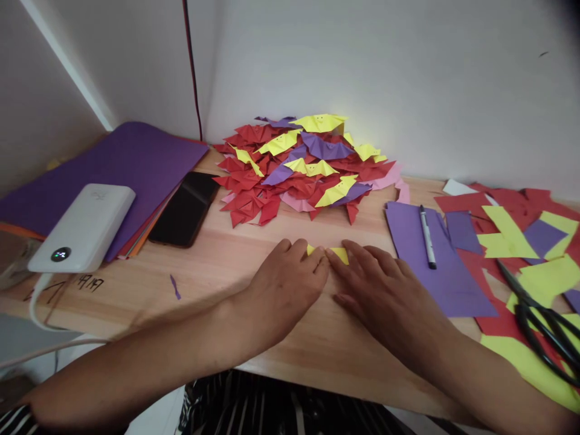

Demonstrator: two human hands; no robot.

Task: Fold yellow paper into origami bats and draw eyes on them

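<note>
A small piece of yellow paper [341, 254] lies flat on the wooden table [254, 338], mostly covered by my fingers. My left hand [283, 290] presses on its left end with curled fingertips. My right hand [385, 293] lies over its right end, fingers stretched out and pressed together onto the paper. Behind them sits a pile of folded paper figures [303, 166] in red, yellow, purple and pink.
A purple sheet [435, 266] with a pen [427, 228] lies right of my hands, then coloured scraps [521, 235] and black scissors [544, 323]. On the left are a black phone [186, 208], a white power bank [84, 226] and a paper stack [131, 160].
</note>
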